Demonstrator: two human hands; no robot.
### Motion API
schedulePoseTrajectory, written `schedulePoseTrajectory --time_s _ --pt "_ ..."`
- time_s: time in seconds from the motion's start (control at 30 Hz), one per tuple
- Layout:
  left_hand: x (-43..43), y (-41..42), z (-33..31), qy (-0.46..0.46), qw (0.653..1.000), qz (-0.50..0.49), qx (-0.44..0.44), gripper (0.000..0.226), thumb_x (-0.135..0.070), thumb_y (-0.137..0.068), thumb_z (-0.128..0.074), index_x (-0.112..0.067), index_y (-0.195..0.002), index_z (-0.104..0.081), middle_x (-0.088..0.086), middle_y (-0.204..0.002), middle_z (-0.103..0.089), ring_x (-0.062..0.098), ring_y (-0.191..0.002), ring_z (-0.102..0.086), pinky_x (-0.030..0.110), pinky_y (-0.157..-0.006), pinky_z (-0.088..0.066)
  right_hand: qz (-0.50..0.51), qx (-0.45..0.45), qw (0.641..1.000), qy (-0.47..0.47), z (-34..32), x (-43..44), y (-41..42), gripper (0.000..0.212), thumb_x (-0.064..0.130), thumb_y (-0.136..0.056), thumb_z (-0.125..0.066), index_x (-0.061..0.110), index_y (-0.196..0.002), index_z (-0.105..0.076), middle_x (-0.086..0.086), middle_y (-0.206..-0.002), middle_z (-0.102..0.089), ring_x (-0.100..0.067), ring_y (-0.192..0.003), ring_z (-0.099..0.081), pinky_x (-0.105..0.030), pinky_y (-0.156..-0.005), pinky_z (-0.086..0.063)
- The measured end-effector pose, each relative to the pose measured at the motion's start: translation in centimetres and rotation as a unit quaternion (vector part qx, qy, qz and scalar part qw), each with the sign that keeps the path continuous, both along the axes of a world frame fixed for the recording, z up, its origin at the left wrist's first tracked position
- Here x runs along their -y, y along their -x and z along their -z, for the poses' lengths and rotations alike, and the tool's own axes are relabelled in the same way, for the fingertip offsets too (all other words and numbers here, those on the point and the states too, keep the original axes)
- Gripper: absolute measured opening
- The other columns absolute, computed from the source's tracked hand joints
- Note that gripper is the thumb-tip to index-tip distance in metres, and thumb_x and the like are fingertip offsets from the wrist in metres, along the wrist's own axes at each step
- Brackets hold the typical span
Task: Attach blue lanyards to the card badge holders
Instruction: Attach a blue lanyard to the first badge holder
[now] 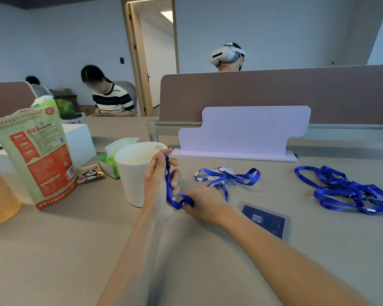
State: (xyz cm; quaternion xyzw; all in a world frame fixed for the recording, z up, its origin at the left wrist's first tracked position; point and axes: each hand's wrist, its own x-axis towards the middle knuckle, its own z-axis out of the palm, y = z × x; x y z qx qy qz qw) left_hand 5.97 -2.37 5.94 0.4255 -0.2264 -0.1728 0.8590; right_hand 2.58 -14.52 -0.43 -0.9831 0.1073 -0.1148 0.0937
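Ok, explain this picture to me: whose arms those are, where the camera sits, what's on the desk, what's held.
No machine here: a person wears one camera on the head, looking down at their own arms. The left hand pinches the clip end of a blue lanyard; the right hand grips its strap lower down. On the desk lie a badge holder with a blue card, a lanyard pile at right, a second lanyard mid-desk, a cup, a snack bag and tissues.

Blue lanyard (pixel 169 191) between left hand (pixel 158 184) and right hand (pixel 205 203).
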Motion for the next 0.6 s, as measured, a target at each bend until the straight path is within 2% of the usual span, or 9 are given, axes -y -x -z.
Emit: schedulePoseTrajectory --time_s 0.07,0.17,0.27,0.33,0.4,0.47,0.53,0.6 --pt "-0.8 -0.7 0.0 -0.023 0.999 -0.031 0.026 0.026 -0.031 -0.104 -0.036 -0.022 -0.099 -0.060 -0.009 -0.069 -0.056 0.008 -0.035 -0.029 0.013 -0.036 -0.020 0.014 -0.012 0.999 -0.035 -0.4 1.4 0.1 0.022 0.029 -0.086 -0.053 0.022 -0.066 -0.047 -0.002 -0.075 -0.059 -0.025 -0.073 -0.052 -0.029 -0.054 -0.033" --pt "-1.5 -1.5 -0.2 -0.094 0.987 -0.076 0.104 0.026 -0.026 -0.105 -0.034 -0.018 -0.097 -0.058 -0.007 -0.068 -0.058 0.010 -0.032 -0.026 0.015 -0.037 -0.022 -0.008 -0.022 0.988 -0.155 -2.6 3.1 1.1 0.025 0.024 -0.085 -0.060 0.016 -0.063 -0.051 0.004 -0.061 -0.048 -0.015 -0.063 -0.046 -0.025 -0.055 -0.035" --pt "-1.3 -1.5 0.1 -0.212 0.947 -0.127 0.202 0.025 -0.021 -0.104 -0.036 -0.014 -0.092 -0.058 0.000 -0.063 -0.054 0.008 -0.036 -0.032 0.018 -0.040 -0.028 -0.034 -0.001 0.937 -0.347 -5.5 3.9 2.8 0.016 0.020 -0.083 -0.064 0.004 -0.085 -0.066 0.002 -0.066 -0.061 -0.012 -0.061 -0.049 -0.023 -0.059 -0.041" --pt "-0.9 -1.4 0.9 -0.291 0.904 -0.138 0.282 0.024 -0.020 -0.103 -0.039 -0.015 -0.093 -0.060 -0.001 -0.066 -0.053 0.003 -0.049 -0.044 0.014 -0.052 -0.037 -0.048 0.024 0.897 -0.438 -6.8 4.2 3.9 0.016 0.015 -0.084 -0.065 0.001 -0.091 -0.067 -0.004 -0.073 -0.067 -0.017 -0.066 -0.046 -0.023 -0.058 -0.037" --pt "-0.5 -1.0 1.5 -0.360 0.863 -0.115 0.335 0.022 -0.020 -0.102 -0.041 -0.019 -0.101 -0.063 -0.006 -0.078 -0.058 -0.001 -0.067 -0.051 0.011 -0.064 -0.039 -0.063 0.044 0.868 -0.490 -7.7 4.2 4.8 0.009 0.009 -0.085 -0.064 0.002 -0.089 -0.067 -0.009 -0.078 -0.066 -0.018 -0.067 -0.048 -0.022 -0.057 -0.037" --pt "-0.1 -0.6 1.6 -0.403 0.836 -0.086 0.362 0.025 -0.016 -0.101 -0.040 -0.020 -0.111 -0.062 -0.009 -0.102 -0.058 0.001 -0.091 -0.052 0.013 -0.079 -0.036 -0.077 0.055 0.850 -0.519 -8.4 3.9 5.6 0.003 0.006 -0.084 -0.063 0.006 -0.085 -0.066 -0.012 -0.079 -0.065 -0.015 -0.066 -0.052 -0.023 -0.057 -0.039" --pt "0.1 0.2 1.3 -0.434 0.827 -0.032 0.355 0.031 -0.010 -0.100 -0.034 -0.020 -0.116 -0.058 -0.005 -0.117 -0.052 0.006 -0.104 -0.048 0.016 -0.086 -0.032 -0.075 0.066 0.844 -0.527 -8.9 3.5 6.2 0.003 0.005 -0.084 -0.061 0.008 -0.084 -0.062 -0.011 -0.079 -0.068 -0.015 -0.066 -0.055 -0.026 -0.060 -0.039" --pt "0.0 0.9 1.1 -0.431 0.835 0.045 0.338 0.028 -0.010 -0.096 -0.035 -0.023 -0.111 -0.054 -0.003 -0.115 -0.050 0.011 -0.102 -0.046 0.021 -0.086 -0.033 -0.060 0.090 0.841 -0.530 -9.4 3.4 6.5 0.005 0.007 -0.086 -0.059 0.010 -0.082 -0.058 -0.008 -0.079 -0.070 -0.015 -0.066 -0.058 -0.028 -0.063 -0.042"
